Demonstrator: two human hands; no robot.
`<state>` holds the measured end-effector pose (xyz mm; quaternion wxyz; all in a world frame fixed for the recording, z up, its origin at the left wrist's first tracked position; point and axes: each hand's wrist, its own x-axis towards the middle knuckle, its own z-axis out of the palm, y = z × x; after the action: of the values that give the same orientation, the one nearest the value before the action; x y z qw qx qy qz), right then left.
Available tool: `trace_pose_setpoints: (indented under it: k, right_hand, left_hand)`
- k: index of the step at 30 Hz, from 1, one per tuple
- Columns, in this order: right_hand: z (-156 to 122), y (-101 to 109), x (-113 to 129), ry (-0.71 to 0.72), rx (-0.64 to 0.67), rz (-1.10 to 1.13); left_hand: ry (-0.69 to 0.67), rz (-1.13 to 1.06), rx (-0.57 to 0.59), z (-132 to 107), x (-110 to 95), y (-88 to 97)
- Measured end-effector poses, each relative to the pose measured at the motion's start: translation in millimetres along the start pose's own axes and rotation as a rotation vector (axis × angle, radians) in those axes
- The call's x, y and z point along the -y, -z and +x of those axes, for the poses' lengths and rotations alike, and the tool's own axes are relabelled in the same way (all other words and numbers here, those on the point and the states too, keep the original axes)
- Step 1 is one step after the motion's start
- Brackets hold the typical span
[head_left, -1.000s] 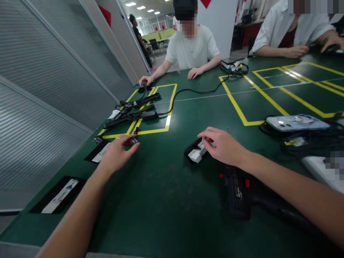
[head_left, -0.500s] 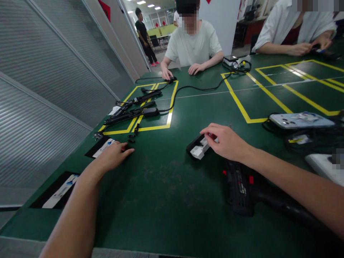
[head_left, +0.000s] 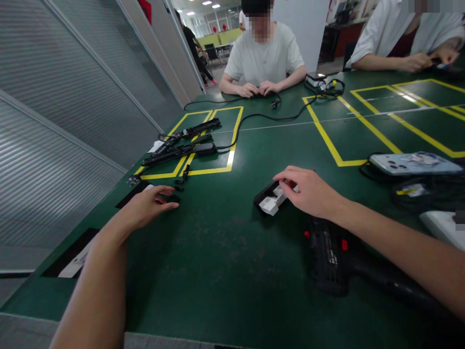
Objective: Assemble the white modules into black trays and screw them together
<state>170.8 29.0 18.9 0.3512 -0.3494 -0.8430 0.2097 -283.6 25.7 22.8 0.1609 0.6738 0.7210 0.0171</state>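
Black shallow tray (head_left: pixel 264 195) on the green table (head_left: pixel 225 261), just ahead of centre, holding small white block-shaped parts (head_left: pixel 271 205); no writing legible on tray or parts. Right hand (head_left: pixel 310 193) rests over the tray's far end, fingertips drawn together on what looks like one white part, though the grip itself is hidden by the fingers. Left hand (head_left: pixel 147 207) lies low on the table at left, thumb and fingers loosely apart, tips touching a small black piece (head_left: pixel 173 198); more small black pieces (head_left: pixel 180 183) lie just beyond it. Black power tool (head_left: pixel 329 257) lies under the right forearm, with red buttons; markings unreadable. Black cabled bars (head_left: pixel 181 145) rest across yellow tape lines (head_left: pixel 218 169). Phone (head_left: pixel 414 164) in a pale case at far right, near coiled cable. Two other people sit across the table
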Motion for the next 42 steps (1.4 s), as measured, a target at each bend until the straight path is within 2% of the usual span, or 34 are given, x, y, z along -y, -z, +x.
trace_pose_setpoints:
  k: [5,12,19,30,33,35,37,39,42]
  right_hand:
    - [0.3,-0.6,-0.5,0.011,-0.003,0.01]
    - [0.1,-0.4,0.3,0.008,-0.007,0.011]
    - [0.3,-1.1,-2.6,0.006,0.006,0.03]
    - [0.8,-3.0,-2.4,0.015,-0.014,0.049]
    - [0.5,-1.9,-2.4,0.01,-0.018,0.059]
    - [1.4,0.6,0.9,0.006,-0.045,0.064]
    - [3.7,4.1,8.7,0.003,-0.089,0.075]
    - [6.9,6.7,20.5,0.003,-0.112,0.106]
    - [9.9,4.5,40.6,0.001,-0.061,0.21]
  left_hand:
    - [-0.016,0.028,-0.013,-1.6,-10.8,-1.4]
    - [-0.015,0.053,-0.027,-1.8,-14.8,-1.3]
    - [0.027,0.141,-0.095,3.2,-18.9,-6.9]
    - [0.058,0.192,-0.04,2.0,-27.8,-1.6]
    - [0.034,0.139,-0.082,-1.1,-31.4,-0.4]
    - [-0.023,0.039,-0.167,-6.3,-42.0,-1.4]
    - [-0.113,-0.106,-0.271,-14.5,-62.3,-5.6]
    - [-0.231,-0.298,-0.374,-25.5,-91.4,-14.1]
    - [-0.493,-0.595,-0.388,-44.6,-139.9,-32.2]
